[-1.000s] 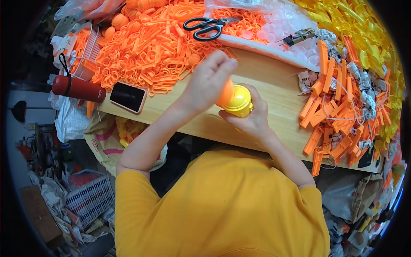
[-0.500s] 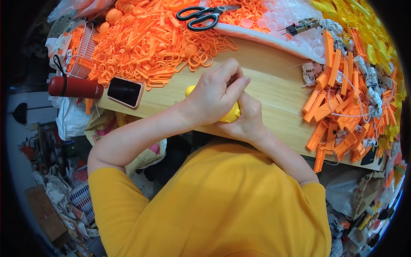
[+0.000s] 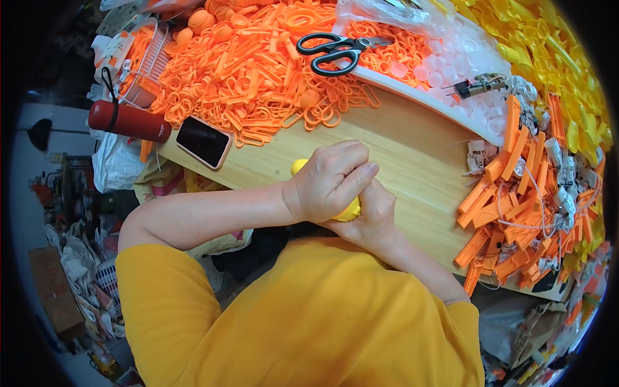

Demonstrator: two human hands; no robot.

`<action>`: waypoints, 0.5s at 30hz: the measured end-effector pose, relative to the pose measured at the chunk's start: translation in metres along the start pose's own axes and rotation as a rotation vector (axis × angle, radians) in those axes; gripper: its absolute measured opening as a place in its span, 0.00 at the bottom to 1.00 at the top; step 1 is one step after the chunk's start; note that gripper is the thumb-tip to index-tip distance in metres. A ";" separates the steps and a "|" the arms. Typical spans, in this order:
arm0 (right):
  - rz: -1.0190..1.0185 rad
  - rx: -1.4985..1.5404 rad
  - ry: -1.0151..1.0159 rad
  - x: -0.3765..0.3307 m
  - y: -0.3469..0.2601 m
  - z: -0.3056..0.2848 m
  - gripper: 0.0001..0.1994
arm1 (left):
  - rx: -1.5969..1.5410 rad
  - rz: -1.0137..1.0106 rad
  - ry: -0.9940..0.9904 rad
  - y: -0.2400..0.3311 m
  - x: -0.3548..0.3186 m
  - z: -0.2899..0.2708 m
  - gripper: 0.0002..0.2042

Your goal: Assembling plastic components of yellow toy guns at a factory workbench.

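Note:
A round yellow plastic piece (image 3: 349,211) is clasped between both hands at the near edge of the wooden table (image 3: 412,155). My left hand (image 3: 329,180) is wrapped over its top, covering most of it. My right hand (image 3: 374,216) grips it from below and behind, fingers tucked under the left hand. Only small yellow parts show at the left and at the bottom. An orange part seen earlier is hidden inside the grip.
Heaps of orange plastic rings and strips (image 3: 258,64) with black scissors (image 3: 335,51) lie at the back. A phone (image 3: 203,142) and a red bottle (image 3: 129,120) sit left. Orange bars with wires (image 3: 516,193) crowd the right, yellow parts (image 3: 554,58) beyond.
The hands have drawn the yellow piece nearer to my body and closed over it. The orange part visible a second ago is now covered by my left hand.

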State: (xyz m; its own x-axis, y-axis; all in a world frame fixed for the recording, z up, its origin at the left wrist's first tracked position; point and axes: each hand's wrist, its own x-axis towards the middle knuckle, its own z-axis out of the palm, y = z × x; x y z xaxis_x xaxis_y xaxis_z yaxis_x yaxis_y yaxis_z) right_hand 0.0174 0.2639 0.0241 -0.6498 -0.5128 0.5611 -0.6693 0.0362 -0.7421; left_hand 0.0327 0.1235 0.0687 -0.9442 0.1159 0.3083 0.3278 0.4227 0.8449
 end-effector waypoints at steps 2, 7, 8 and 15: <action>0.008 0.011 0.006 0.000 -0.001 0.001 0.24 | -0.003 -0.023 0.011 0.001 -0.003 0.000 0.08; 0.086 0.026 0.040 0.001 0.000 -0.001 0.26 | -0.053 -0.129 0.017 -0.005 0.004 0.001 0.08; 0.074 0.022 0.036 -0.002 0.001 -0.001 0.26 | -0.051 -0.120 0.026 -0.006 0.008 0.001 0.08; 0.029 -0.022 0.009 -0.006 0.004 -0.001 0.30 | 0.625 -0.180 0.434 -0.093 0.022 -0.060 0.13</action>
State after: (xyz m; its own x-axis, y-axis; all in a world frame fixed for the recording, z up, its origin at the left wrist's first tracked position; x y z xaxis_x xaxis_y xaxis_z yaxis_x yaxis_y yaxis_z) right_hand 0.0183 0.2681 0.0177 -0.6718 -0.5040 0.5429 -0.6580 0.0694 -0.7498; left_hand -0.0168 0.0325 0.0229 -0.8417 -0.3099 0.4422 -0.0297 0.8443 0.5351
